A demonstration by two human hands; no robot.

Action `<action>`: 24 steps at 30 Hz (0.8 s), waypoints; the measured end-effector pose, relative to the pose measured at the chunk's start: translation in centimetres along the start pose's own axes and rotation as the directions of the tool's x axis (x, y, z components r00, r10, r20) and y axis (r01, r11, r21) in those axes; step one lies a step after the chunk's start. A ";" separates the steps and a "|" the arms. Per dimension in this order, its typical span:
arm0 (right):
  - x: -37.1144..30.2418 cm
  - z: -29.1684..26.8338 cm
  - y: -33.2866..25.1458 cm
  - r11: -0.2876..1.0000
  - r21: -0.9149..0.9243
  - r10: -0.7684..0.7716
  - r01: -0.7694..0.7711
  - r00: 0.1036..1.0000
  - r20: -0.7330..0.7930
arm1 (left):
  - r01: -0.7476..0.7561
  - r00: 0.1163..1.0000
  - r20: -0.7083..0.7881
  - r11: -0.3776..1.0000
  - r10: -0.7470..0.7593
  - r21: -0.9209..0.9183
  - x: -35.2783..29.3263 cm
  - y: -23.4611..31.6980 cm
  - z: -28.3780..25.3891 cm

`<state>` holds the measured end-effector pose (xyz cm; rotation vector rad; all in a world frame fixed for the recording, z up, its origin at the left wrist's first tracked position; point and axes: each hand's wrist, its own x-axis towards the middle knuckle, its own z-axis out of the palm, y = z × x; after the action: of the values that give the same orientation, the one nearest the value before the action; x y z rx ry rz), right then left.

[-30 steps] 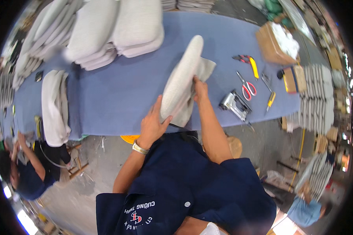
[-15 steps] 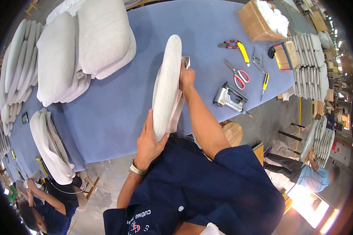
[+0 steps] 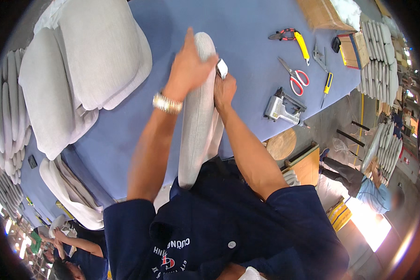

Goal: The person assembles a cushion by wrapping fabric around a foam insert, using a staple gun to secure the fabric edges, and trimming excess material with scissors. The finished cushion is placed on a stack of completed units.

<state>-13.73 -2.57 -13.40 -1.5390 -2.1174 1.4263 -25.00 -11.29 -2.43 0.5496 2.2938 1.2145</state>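
A light grey fabric-covered cushion [image 3: 196, 126] stands on edge in front of me, its lower end against my shirt. Across its far end lies my left hand [image 3: 187, 70], slightly blurred, with thumb and fingers stretched apart. My right hand [image 3: 225, 89] is closed on loose cover fabric at the cushion's right side. A pale flap [image 3: 222, 68] sticks up just above that hand, while the right fingertips are partly hidden behind the cushion.
On the blue table [image 3: 247, 23], right of me, lie red-handled scissors [image 3: 295, 77], a staple gun [image 3: 284, 108], pliers [image 3: 284, 35], a yellow cutter [image 3: 302, 48] and a yellow-handled screwdriver [image 3: 328, 84]. Grey cushions [image 3: 98, 51] are piled left. A cardboard box [image 3: 322, 14] stands far right. Co-workers flank the table.
My left hand has left the cushion's near end and moved up to its far end. The right hand keeps its hold on the fabric. The view has shifted slightly.
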 end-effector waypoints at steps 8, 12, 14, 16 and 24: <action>-0.3 -0.2 -0.4 0.998 0.049 0.039 -0.037 0.998 -0.055 | 0.014 0.996 -0.086 0.998 -0.019 -0.059 -3.2 0.7 1.1; 0.4 0.6 0.5 1.000 -0.001 0.027 -0.027 0.995 -0.092 | 0.091 0.996 -0.015 0.990 -0.093 -0.111 -12.2 0.5 1.0; 0.6 0.7 0.7 1.000 0.000 0.013 -0.013 0.996 -0.083 | 0.104 0.994 -0.022 0.990 -0.106 -0.091 -16.5 -0.6 1.3; 0.5 0.5 0.3 1.000 -0.021 0.007 -0.008 0.998 -0.069 | 0.118 0.992 -0.047 0.992 -0.120 -0.034 -20.6 -1.7 1.7; -0.7 -2.4 2.4 0.986 0.123 0.089 -0.113 0.978 0.187 | 0.037 0.968 -0.250 0.985 0.006 0.168 -31.0 -4.8 4.0</action>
<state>-10.42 -1.66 -13.72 -1.5399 -2.0154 1.7663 1.57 -28.31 -1.35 0.4592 2.6282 1.1409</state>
